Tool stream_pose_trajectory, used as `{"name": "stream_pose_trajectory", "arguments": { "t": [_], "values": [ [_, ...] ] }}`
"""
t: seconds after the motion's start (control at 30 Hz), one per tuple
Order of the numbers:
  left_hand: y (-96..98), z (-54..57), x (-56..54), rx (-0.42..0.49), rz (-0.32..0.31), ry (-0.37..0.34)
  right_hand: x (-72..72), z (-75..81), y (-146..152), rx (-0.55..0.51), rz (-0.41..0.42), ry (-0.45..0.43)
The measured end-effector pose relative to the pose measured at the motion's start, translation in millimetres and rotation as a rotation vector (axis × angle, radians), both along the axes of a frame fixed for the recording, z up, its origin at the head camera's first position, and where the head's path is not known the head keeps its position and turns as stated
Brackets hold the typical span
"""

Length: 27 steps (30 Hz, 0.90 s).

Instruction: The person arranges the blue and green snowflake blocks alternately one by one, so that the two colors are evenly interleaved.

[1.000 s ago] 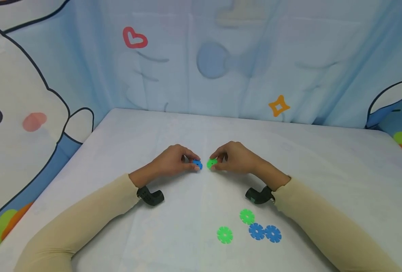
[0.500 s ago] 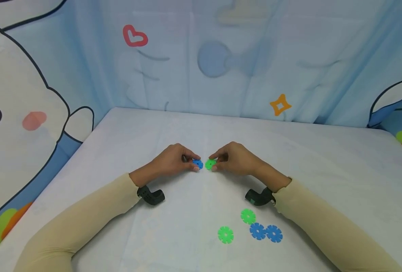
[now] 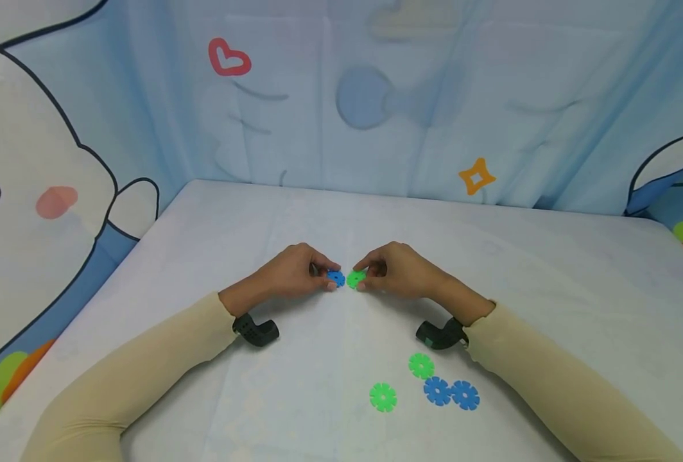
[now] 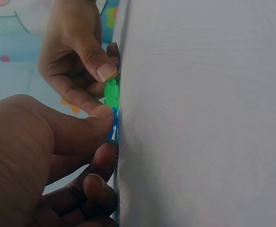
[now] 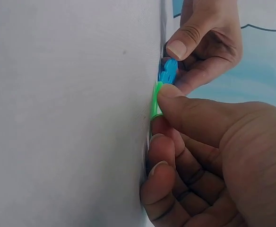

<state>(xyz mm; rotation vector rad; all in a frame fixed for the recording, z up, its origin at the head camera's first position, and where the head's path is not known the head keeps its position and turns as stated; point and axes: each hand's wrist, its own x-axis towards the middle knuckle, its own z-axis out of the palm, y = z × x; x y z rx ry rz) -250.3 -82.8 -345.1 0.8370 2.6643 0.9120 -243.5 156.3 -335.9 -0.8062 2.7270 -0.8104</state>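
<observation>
My left hand point(image 3: 292, 271) pinches a blue notched plastic disc point(image 3: 336, 278) by its left edge, between thumb and fingers. Facing it, my right hand point(image 3: 402, 271) pinches a green notched disc point(image 3: 355, 279) by the right edge. In the head view a thin gap shows between the two discs. Both are low over the white tabletop, near its middle. From the left wrist view, the green disc point(image 4: 111, 93) stands just beyond the blue one point(image 4: 113, 125). The fingertips cover part of each disc.
Two loose green discs point(image 3: 383, 398) point(image 3: 421, 366) and two blue discs point(image 3: 437, 391) point(image 3: 465, 395) lie nearer me, at right of centre on the white table point(image 3: 295, 398). Behind the table hangs a blue printed curtain point(image 3: 295, 128).
My right hand has brought the green disc slightly left, so the gap to the blue disc has narrowed. The left hand stays almost still. The loose discs lie as before.
</observation>
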Motion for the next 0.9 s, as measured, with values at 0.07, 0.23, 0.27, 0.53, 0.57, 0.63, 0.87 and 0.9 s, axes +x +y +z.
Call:
{"name": "stream_pose_trajectory", "arguments": {
  "t": [0.07, 0.23, 0.27, 0.53, 0.57, 0.63, 0.87, 0.9],
  "values": [
    [-0.1, 0.5, 0.3, 0.000, -0.007, 0.004, -0.2, -0.2, 0.0, -0.002, 0.004, -0.006],
    [-0.5, 1.5, 0.8, 0.010, -0.034, 0.022, -0.6, -0.6, 0.1, -0.008, 0.016, -0.009],
    [-0.4, 1.6, 1.0, 0.014, -0.035, 0.023, -0.7, -0.8, 0.2, -0.008, 0.019, -0.005],
    [-0.8, 1.0, 1.4, 0.023, -0.013, 0.018, -2.0, -1.5, 0.0, -0.005, 0.025, 0.003],
    [-1.1, 0.8, 1.2, 0.023, -0.009, 0.015, -2.2, -1.5, 0.0, -0.004, 0.023, 0.004],
    [-1.3, 0.6, 1.0, 0.022, -0.002, 0.009, -2.5, -1.5, 0.0, -0.003, 0.022, 0.007],
    [-1.7, -0.1, 0.0, 0.028, 0.005, 0.002, -2.7, -1.4, 0.9, -0.001, 0.024, 0.023],
    [-1.8, 0.0, 0.0, 0.029, 0.005, 0.002, -2.6, -1.6, 1.0, -0.001, 0.022, 0.021]
  ]
}}
